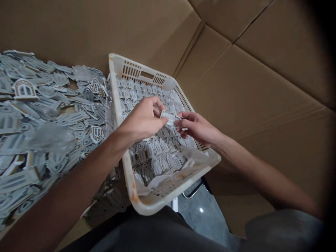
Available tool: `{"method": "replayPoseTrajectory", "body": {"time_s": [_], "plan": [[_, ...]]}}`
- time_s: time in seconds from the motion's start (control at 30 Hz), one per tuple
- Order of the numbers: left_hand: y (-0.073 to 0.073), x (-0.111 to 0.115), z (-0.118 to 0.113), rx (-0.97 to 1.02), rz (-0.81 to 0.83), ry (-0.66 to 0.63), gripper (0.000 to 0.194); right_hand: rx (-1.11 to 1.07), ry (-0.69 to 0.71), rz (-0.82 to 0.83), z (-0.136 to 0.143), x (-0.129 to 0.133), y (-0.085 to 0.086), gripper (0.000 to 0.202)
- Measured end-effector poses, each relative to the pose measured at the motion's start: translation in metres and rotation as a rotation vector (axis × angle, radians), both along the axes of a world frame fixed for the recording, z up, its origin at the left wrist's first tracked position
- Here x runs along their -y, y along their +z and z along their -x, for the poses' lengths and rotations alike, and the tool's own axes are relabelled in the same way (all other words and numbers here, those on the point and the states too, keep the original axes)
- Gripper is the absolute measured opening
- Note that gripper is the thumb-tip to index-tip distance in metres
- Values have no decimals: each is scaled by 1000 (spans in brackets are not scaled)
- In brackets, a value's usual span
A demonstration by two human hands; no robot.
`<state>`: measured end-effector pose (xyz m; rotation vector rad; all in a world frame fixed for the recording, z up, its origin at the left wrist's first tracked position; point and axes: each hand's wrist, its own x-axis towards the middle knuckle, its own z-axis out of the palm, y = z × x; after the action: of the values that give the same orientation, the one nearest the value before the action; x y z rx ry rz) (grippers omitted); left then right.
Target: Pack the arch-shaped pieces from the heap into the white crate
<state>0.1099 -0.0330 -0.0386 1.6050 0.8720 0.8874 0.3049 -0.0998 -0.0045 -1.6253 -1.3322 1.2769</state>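
Observation:
Between my two hands, over the white plastic basket (117, 94), is a small white window-shaped piece (170, 118) with an arched end. My left hand (148, 117) pinches its left end between thumb and fingers. At the other end, the fingers of my right hand (195, 126) close on the arched part. Rows of similar arched pieces (162, 162) stand packed close together in the basket below. Parts of those rows are hidden by my hands.
A large loose heap of the same pieces (65, 119) lies left of the basket, with clear plastic film (52, 136) among it. Brown cardboard (275, 87) walls rise behind and to the right. A grey floor (207, 210) shows below the basket.

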Motion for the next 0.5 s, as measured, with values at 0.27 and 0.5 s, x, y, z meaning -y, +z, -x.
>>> {"method": "replayPoseTrajectory", "body": {"time_s": [0.27,0.5], "plan": [[4,8,4,-68,-4,-272,11,101,100,-188,-12,3,0,29],[16,-14,32,-56,-112,25,12,746,394,245,-63,14,-46,11]]}}
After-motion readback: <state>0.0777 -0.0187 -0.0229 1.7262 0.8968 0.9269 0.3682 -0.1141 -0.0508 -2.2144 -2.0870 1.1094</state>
